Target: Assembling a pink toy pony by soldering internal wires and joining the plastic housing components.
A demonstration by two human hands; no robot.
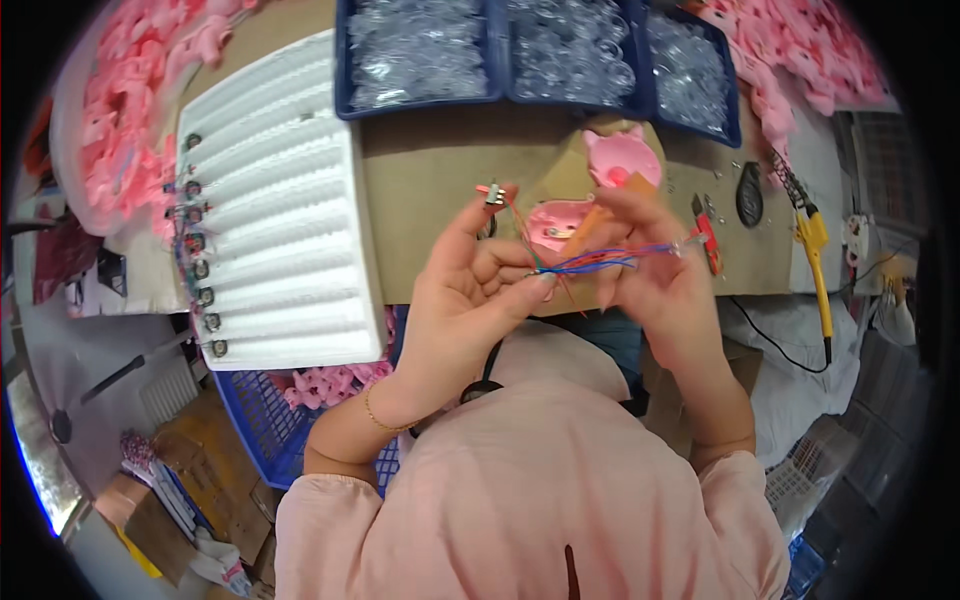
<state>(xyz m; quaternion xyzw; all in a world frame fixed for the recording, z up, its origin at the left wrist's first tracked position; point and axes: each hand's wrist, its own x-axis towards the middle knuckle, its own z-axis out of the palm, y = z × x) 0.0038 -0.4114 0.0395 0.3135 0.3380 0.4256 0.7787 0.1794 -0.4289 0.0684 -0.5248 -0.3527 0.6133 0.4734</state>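
Observation:
My left hand (pixel 465 295) pinches a bundle of thin red and blue wires (pixel 590 262) between thumb and fingers. By its raised index fingertip is a small metal-and-white electrical part (pixel 494 193), with thin reddish wires running down to the bundle. My right hand (pixel 650 270) has its fingers curled around the other end of the wires, where small shiny tips show beside them. Behind the hands lie two pink animal-shaped plastic shell halves, one a round eared piece (pixel 622 158), the other an open half (pixel 556 224) with something small inside.
A white ridged foam tray (pixel 285 215) at left carries several small round wired parts along its edge. Blue bins (pixel 500 50) of clear plastic pieces stand at the back. At right are red-handled cutters (pixel 707 240), a black oval piece (pixel 749 194) and a yellow soldering iron (pixel 818 260).

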